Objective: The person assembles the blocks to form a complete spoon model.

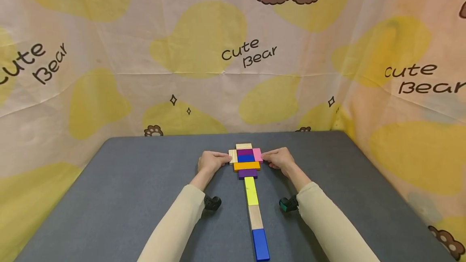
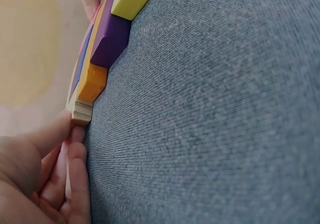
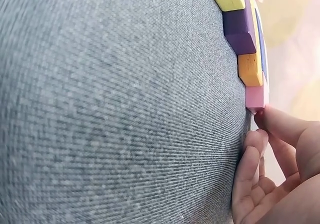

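Coloured wooden blocks lie flat in a pattern on the table. My left hand [image 1: 212, 161] holds the outer edge of a plain wood block [image 2: 81, 112] with thumb and fingertips, on the pattern's left side. Opposite it, my right hand [image 1: 280, 159] grips the outer end of a pink block [image 3: 256, 97]. Between these two blocks sit a purple block [image 1: 245, 152] and a blue block [image 1: 246, 158]. Another plain wood block [image 1: 244, 146] caps the far side. An orange block [image 1: 246, 166] runs across the near side, with a second purple block [image 1: 248, 174] below it.
From the lower purple block, a line of yellow-green [image 1: 251, 191], plain wood [image 1: 255, 217] and blue [image 1: 260, 245] blocks runs toward me. Dark grey fabric covers the table [image 1: 127, 197]. A printed curtain [image 1: 204, 92] stands behind its far edge. Dark wrist devices [image 1: 212, 203] sit by both sleeves.
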